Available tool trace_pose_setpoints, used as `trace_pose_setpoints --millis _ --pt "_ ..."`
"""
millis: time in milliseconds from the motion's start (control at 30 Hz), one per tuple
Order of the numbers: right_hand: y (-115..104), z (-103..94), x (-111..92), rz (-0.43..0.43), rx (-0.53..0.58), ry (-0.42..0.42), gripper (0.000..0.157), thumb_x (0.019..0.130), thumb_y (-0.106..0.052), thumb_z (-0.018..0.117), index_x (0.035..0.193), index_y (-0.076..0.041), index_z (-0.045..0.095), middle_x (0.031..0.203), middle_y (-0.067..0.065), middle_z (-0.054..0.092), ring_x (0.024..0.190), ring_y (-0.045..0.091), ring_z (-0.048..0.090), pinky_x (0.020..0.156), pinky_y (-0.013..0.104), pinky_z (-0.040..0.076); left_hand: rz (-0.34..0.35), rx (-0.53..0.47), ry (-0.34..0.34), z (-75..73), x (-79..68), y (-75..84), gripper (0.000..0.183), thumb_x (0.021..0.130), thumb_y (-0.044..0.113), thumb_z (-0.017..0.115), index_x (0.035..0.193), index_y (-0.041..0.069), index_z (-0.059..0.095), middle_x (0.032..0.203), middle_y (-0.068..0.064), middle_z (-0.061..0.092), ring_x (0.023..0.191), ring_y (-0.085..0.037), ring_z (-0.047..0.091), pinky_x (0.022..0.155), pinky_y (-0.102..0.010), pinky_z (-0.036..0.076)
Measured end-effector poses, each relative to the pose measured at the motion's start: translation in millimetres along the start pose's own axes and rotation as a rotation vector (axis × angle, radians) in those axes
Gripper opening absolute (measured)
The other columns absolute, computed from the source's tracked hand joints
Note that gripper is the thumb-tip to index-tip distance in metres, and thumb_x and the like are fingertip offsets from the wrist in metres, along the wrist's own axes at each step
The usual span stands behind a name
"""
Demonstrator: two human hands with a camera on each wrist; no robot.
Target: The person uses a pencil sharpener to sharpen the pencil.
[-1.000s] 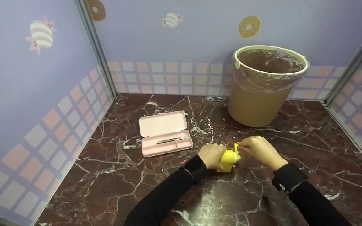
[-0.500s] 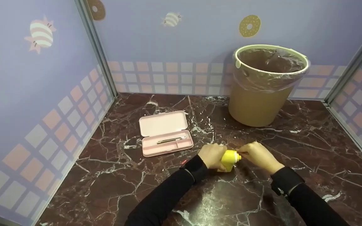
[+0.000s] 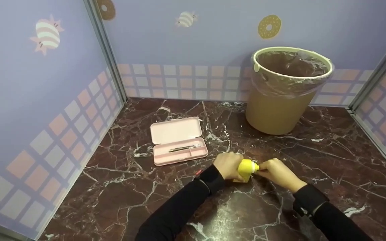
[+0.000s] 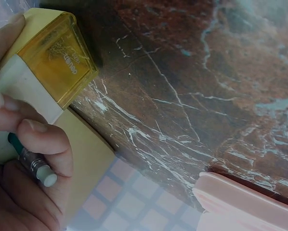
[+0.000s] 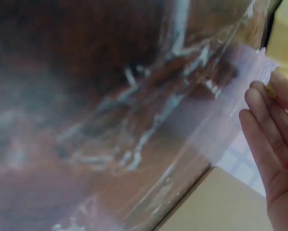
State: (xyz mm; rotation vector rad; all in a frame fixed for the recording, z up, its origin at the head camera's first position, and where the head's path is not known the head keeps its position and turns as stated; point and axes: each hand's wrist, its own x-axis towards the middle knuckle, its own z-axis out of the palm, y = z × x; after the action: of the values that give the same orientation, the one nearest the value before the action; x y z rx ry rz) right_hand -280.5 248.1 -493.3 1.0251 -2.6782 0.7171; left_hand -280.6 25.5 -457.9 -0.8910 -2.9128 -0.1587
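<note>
A yellow crank pencil sharpener [image 3: 245, 170] with a see-through amber shavings drawer [image 4: 62, 62] stands on the dark marbled tabletop. My left hand [image 3: 228, 165] grips its body from the left. In the left wrist view, a pencil [image 4: 35, 163] with a whitish eraser end sticks out between the curled fingers of that hand; its other end is hidden. On the sharpener's right side, my right hand [image 3: 278, 172] pinches the small yellow crank handle [image 5: 271, 90], which the fingers mostly cover.
Left of the hands lies an opened pink pencil case [image 3: 176, 131] with pencils [image 3: 184, 148] inside. Behind the right hand stands a tall tan bin [image 3: 275, 112] lined with clear plastic. A small red item [image 3: 198, 172] lies beside the left wrist. Patterned panels enclose the table.
My right hand has swung the crank from pointing up down to around the axle's level. The left hand keeps its hold on the sharpener. The head view has shifted slightly.
</note>
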Motion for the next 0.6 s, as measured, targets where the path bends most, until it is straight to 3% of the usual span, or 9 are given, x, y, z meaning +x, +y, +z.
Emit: trace_pose_setpoints --millis 133,433,600 --pt "-2 1.8 -9 0.002 0.036 0.002 0.003 0.084 -0.007 0.08 0.083 -0.009 0.082 0.075 0.003 0.079 0.063 0.001 0.065 0.06 0.025 0.057 -0.01 -0.004 0.006 0.7 0.5 1.3 0.052 0.062 0.051 0.094 0.092 0.016 0.07 0.089 0.002 0.077 0.078 -0.017 0.072 0.064 -0.032 0.057" --pt "-8 3.4 -20 -0.079 0.095 0.026 0.012 0.083 -0.002 0.08 0.094 -0.007 0.083 0.086 0.007 0.081 0.072 0.01 0.075 0.066 0.01 0.054 -0.024 0.022 -0.012 1.0 1.0 1.6 0.052 0.061 0.052 0.094 0.092 0.016 0.071 0.089 0.002 0.077 0.079 -0.017 0.073 0.063 -0.033 0.057" --pt "-10 0.1 -21 -0.103 0.12 0.032 0.013 0.083 -0.002 0.079 0.095 -0.007 0.082 0.088 0.007 0.081 0.074 0.01 0.076 0.068 0.009 0.055 -0.025 0.029 -0.012 -1.9 2.2 1.5 0.052 0.061 0.053 0.094 0.092 0.016 0.071 0.09 0.001 0.077 0.08 -0.017 0.073 0.063 -0.033 0.058"
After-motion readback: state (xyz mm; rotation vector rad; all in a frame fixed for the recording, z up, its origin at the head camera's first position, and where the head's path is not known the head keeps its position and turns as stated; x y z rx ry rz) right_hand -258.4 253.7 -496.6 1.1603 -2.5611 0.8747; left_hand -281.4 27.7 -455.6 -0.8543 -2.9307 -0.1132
